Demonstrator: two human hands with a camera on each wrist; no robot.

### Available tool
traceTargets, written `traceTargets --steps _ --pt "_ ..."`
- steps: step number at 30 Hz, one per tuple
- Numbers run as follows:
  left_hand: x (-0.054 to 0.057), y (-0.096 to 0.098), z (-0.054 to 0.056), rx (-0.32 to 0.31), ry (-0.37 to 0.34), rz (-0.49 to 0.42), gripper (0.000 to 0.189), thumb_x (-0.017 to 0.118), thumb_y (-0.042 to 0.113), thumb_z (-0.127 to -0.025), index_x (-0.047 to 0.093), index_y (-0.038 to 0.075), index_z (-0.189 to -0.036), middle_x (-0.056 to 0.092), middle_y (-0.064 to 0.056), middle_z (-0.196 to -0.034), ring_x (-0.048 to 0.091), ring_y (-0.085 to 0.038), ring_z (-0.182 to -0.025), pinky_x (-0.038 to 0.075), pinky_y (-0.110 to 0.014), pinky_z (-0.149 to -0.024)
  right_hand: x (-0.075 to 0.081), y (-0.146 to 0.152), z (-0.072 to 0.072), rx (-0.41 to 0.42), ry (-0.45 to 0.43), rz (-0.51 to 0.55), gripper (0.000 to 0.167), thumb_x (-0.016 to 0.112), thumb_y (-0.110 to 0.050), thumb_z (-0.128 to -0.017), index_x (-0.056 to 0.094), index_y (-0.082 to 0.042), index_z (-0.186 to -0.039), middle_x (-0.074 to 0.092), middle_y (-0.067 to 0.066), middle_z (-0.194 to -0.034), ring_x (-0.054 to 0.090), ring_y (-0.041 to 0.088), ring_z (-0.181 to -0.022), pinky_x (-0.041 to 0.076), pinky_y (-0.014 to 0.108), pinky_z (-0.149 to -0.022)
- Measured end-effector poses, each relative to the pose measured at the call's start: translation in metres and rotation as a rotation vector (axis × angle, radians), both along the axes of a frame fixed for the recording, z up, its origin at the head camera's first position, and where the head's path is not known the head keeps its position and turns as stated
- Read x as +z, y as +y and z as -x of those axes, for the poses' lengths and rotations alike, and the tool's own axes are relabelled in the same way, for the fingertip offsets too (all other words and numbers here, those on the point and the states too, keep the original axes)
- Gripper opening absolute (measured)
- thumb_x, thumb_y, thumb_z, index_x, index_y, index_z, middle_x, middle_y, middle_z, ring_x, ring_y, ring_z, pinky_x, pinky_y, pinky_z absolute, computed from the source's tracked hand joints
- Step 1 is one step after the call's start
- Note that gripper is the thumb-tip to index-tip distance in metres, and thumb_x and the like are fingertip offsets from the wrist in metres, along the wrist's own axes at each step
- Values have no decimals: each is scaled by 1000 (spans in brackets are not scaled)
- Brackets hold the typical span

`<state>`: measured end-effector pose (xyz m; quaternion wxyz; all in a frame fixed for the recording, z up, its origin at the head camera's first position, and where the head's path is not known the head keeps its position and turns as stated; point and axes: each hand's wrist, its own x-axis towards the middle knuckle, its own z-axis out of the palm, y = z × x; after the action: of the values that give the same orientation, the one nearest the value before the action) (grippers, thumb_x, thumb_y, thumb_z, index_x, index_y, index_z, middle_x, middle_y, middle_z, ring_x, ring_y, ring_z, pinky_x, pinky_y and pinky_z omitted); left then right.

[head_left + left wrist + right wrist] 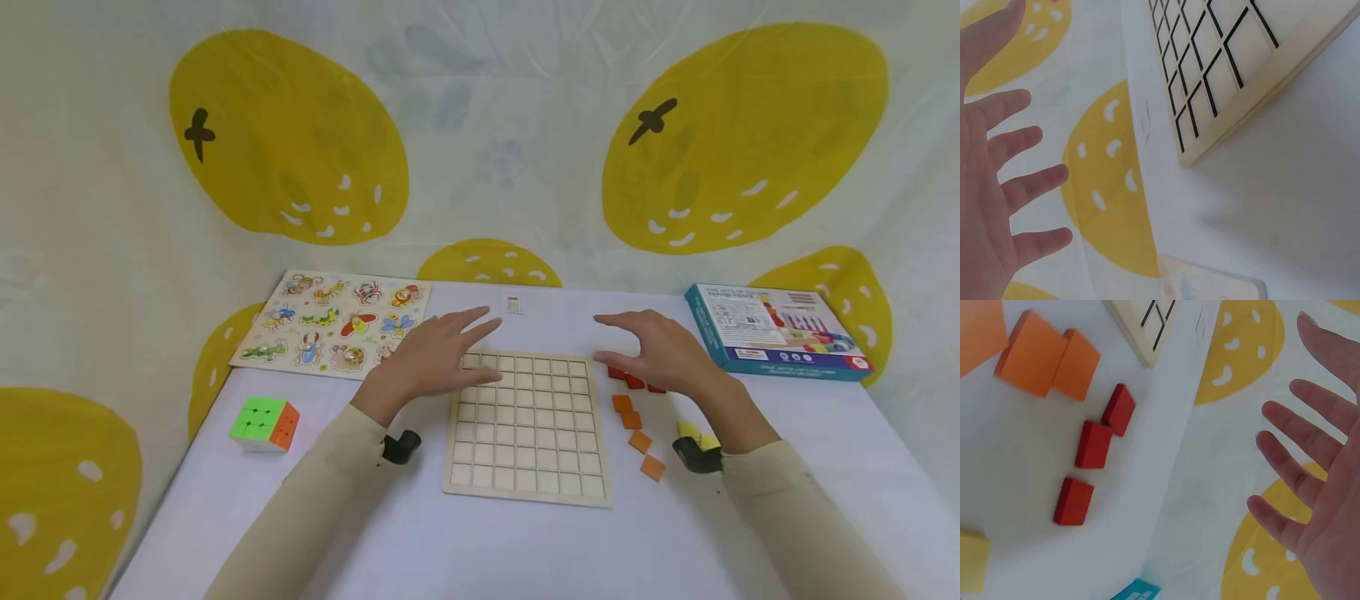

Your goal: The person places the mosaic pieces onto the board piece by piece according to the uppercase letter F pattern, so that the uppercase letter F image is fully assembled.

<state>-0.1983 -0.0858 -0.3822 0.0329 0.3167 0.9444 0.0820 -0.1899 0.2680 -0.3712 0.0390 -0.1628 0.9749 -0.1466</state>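
A pale wooden grid board (527, 435) with square cells lies in the middle of the table, its cells holding no tiles. My left hand (438, 354) hovers over the board's upper left corner, fingers spread and holding nothing. On the other side, my right hand (660, 350) is raised above the red tiles (635, 382), thumb and fingers apart, also with nothing in it. Several orange tiles (640, 441) lie in a loose line along the board's right edge. Yellow tiles (690, 430) sit partly hidden behind the right wrist. The right wrist view shows three red tiles (1093, 445) separately.
A puzzle board with insect pictures (330, 321) lies at the back left, and a cube puzzle (265, 423) stands in front of it. At the back right is a teal game box (780, 332). A small white label (513, 305) lies behind the grid board.
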Motion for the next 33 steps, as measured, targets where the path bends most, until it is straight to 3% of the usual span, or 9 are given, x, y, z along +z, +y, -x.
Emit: traceTargets --steps 5,13,22,28,33 --pt "-3 -16 -12 36 -14 -68 82 50 71 -94 24 35 -163 29 2 -170 40 -28 -152 39 -54 -120 -9 14 1 -42 -83 39 61 72 -51 -91 60 -22 -144 62 14 -145 52 38 -134 47 63 -108" --pt "-20 -36 -30 76 -65 -150 81 51 68 -96 24 30 -163 27 2 -171 39 -30 -153 37 -56 -121 -40 28 4 -111 -193 91 46 72 -36 -93 67 -20 -136 66 15 -139 50 39 -132 46 64 -108" --pt "-34 -45 -49 135 -115 -194 85 60 66 -92 31 26 -161 26 1 -171 35 -28 -155 36 -52 -124 -57 32 8 -71 -143 72 35 79 -27 -89 76 -15 -122 73 12 -129 58 39 -130 46 63 -109" --pt "-52 -46 -55 105 -140 -183 86 65 63 -90 35 23 -160 27 0 -171 35 -28 -155 36 -51 -123 -64 31 7 -110 -159 71 35 78 -25 -90 75 -14 -124 73 13 -129 57 41 -130 46 62 -109" --pt "-63 -45 -60 72 -152 -171 86 69 60 -88 39 21 -158 31 -3 -170 36 -29 -154 36 -58 -121 -67 31 4 -122 -147 80 32 76 -20 -92 75 -15 -123 75 11 -125 59 39 -128 46 62 -109"
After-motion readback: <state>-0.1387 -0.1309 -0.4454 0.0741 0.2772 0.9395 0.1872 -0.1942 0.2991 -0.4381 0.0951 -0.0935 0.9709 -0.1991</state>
